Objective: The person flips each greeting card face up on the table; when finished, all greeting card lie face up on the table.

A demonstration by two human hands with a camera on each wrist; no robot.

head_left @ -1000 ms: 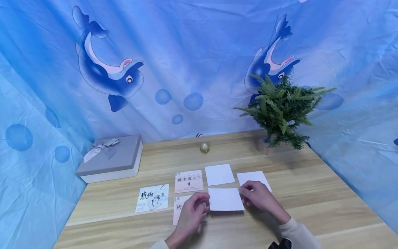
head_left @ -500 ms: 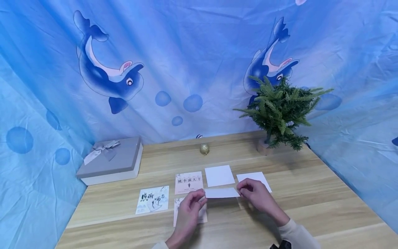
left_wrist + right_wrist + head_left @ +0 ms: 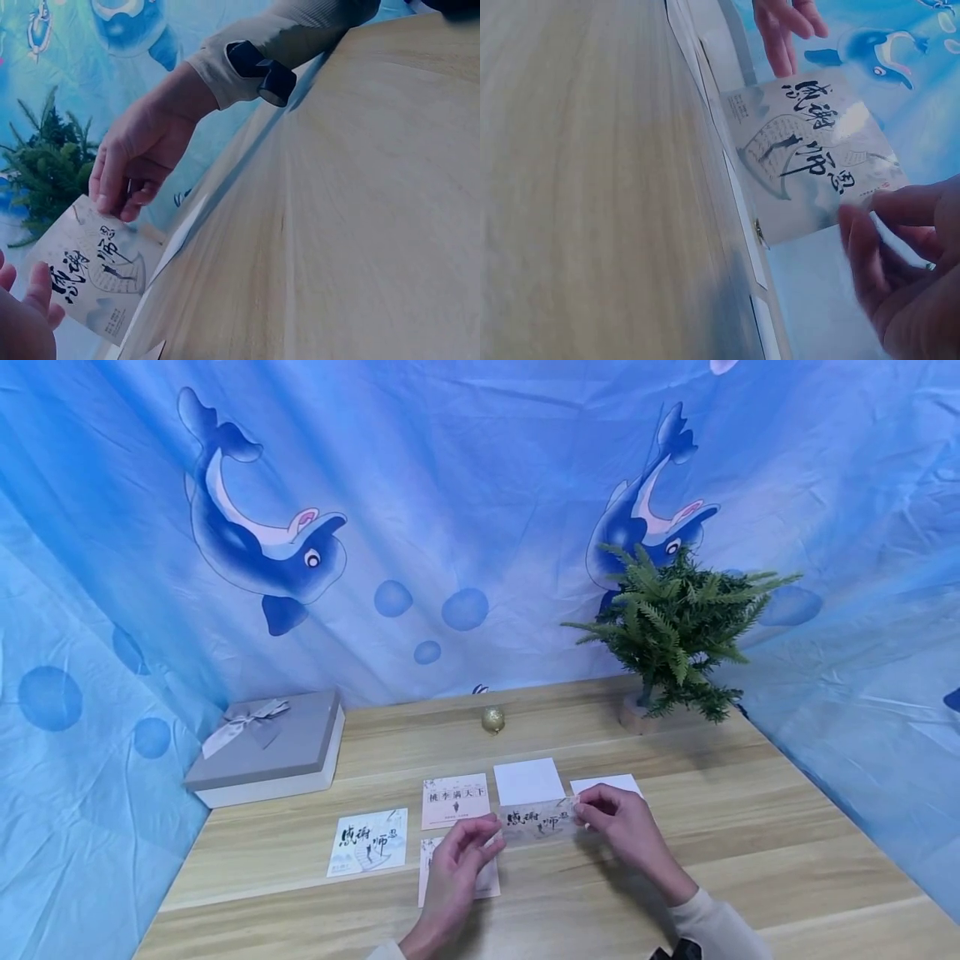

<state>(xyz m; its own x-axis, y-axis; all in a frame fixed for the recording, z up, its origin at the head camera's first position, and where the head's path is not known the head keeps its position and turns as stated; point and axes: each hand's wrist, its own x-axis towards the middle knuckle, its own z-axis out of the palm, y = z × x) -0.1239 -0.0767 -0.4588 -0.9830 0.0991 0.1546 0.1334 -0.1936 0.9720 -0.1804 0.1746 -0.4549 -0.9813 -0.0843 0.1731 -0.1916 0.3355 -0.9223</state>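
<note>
Upright between both hands is a square greeting card [image 3: 537,820], its printed face with black brush characters toward the head camera. At its left edge, the fingertips and thumb of my left hand [image 3: 459,860] hold it. My right hand [image 3: 621,827] pinches the opposite edge near the upper corner, plain in the right wrist view, where the whole card [image 3: 810,150] shows a boat-like drawing. Beneath my left hand lies a pink printed card [image 3: 487,878], partly covered. Just behind the held card is a blank white card [image 3: 528,779]; another white card [image 3: 609,782] lies partly behind my right hand.
A matching brush-lettered card [image 3: 367,842] and a pink card [image 3: 455,802] lie to the left on the wooden table [image 3: 300,914]. Farther back stand a grey gift box [image 3: 273,735] with a bow, a gold ball [image 3: 492,719] and a small artificial tree [image 3: 675,627].
The held card has tipped from blank side up, through nearly edge-on, to upright with its printed face showing. Both hands have stayed near the same spot, the right lifting its edge slightly.
</note>
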